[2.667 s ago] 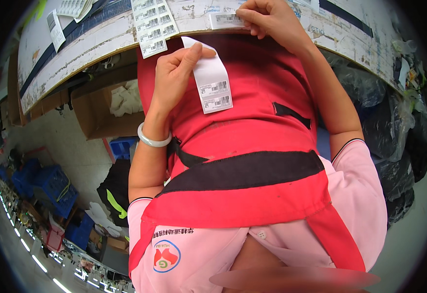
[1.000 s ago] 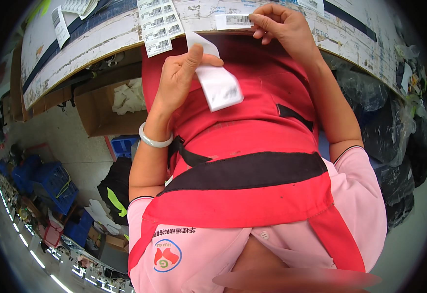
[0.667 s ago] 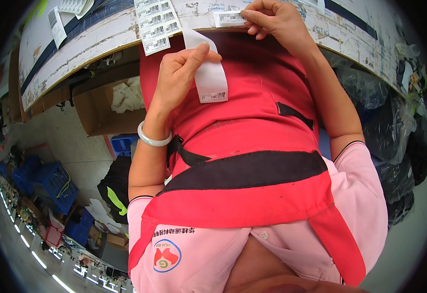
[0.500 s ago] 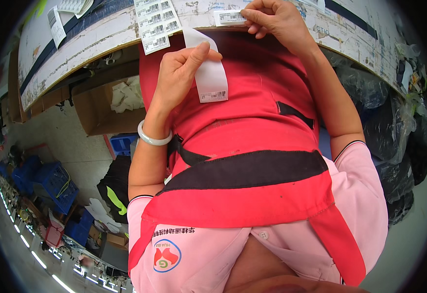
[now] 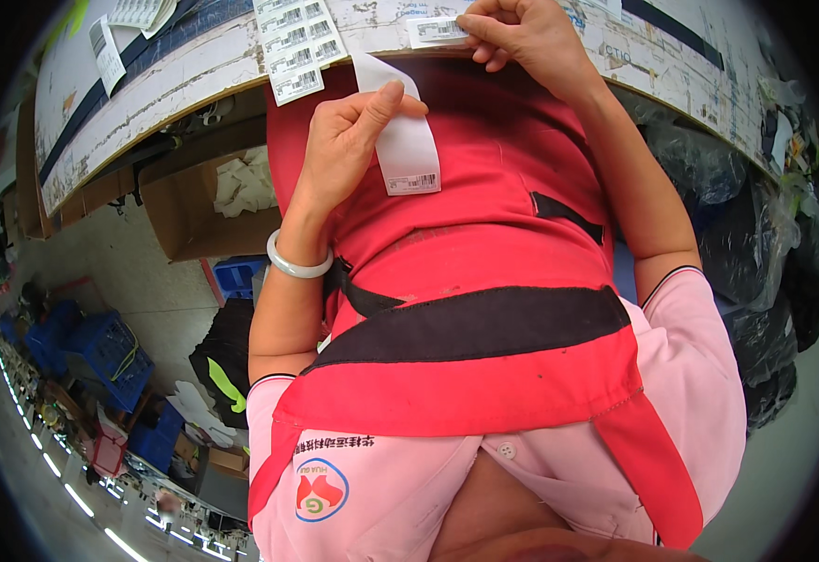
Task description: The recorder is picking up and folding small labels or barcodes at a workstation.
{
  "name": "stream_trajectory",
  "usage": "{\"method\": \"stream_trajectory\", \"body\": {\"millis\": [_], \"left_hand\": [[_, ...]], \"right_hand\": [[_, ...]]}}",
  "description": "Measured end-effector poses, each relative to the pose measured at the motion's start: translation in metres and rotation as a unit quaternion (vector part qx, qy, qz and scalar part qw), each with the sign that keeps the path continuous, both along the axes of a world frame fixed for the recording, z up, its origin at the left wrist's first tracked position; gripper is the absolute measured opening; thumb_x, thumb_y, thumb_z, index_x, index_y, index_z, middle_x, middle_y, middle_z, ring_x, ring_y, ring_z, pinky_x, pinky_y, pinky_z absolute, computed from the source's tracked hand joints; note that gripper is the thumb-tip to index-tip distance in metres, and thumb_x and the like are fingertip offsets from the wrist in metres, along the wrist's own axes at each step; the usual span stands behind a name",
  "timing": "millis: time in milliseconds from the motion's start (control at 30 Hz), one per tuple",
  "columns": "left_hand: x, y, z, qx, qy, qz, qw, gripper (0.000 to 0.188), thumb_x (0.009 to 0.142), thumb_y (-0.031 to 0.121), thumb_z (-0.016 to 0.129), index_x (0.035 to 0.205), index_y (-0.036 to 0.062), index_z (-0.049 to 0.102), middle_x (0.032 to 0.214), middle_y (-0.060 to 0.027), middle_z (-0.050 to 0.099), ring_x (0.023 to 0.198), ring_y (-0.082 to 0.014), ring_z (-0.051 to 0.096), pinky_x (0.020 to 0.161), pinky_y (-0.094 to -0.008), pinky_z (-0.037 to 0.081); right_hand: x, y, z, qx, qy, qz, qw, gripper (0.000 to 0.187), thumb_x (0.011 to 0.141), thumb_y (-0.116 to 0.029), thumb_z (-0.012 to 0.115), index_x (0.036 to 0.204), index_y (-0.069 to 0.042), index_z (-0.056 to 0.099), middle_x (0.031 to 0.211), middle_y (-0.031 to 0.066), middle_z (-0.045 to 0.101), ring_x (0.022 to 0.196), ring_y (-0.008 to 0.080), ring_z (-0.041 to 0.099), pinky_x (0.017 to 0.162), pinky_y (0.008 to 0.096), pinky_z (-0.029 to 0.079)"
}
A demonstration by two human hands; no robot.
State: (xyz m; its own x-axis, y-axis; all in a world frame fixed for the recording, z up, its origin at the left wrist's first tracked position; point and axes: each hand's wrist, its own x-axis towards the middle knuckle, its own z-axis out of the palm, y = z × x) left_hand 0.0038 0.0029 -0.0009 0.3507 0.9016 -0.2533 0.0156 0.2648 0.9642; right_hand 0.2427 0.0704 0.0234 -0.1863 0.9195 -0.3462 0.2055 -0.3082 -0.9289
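Note:
My left hand (image 5: pixel 346 140) is closed, with the thumb pressing a long white label strip (image 5: pixel 408 150) against the fingers. The strip hangs in front of the red apron (image 5: pixel 484 206), its small barcode print at the lower end. Over the table's edge, my right hand (image 5: pixel 533 42) pinches the right end of a small white barcode label (image 5: pixel 436 33). That label lies flat on or just above the tabletop; I cannot tell which. To its left, a sheet of barcode labels (image 5: pixel 295 47) overhangs the table edge.
The worn white table (image 5: pixel 185 80) spans the top, with another label piece (image 5: pixel 108 56) at its left. Below stand an open cardboard box (image 5: pixel 180 211) with pale contents and blue crates (image 5: pixel 110 356). Dark plastic bags (image 5: pixel 756 253) crowd the right side.
Very little differs. My right hand and the small label have shifted slightly left; the strip in my left hand has moved a touch to the right. Both grips look the same.

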Motion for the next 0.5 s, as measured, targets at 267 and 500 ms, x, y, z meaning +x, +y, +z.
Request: {"method": "stream_trajectory", "body": {"millis": [267,500], "left_hand": [[0.000,0.000,-0.001,0.007,0.003,-0.001,1.000,0.047,0.099,0.041,0.055,0.092,-0.0014,0.074,0.076,-0.0021,0.067,0.067,-0.0062,0.055,0.059,-0.0204,0.041],[0.001,0.002,0.002,-0.001,0.015,-0.010,1.000,0.044,0.100,0.038,0.055,0.092,-0.0012,0.074,0.079,-0.0023,0.068,0.070,-0.0058,0.056,0.061,-0.0204,0.042]], "right_hand": [[-0.006,-0.001,0.003,0.005,-0.013,-0.005,1.000,0.012,0.092,-0.011,0.062,0.091,0.002,0.062,0.073,0.0067,0.065,0.059,0.0106,0.062,0.051,0.0214,0.051],[-0.012,-0.002,0.013,0.022,-0.082,0.003,0.996,0.012,0.092,-0.011,0.060,0.090,0.000,0.063,0.071,0.0046,0.064,0.058,0.0094,0.061,0.050,0.0214,0.050]]}}
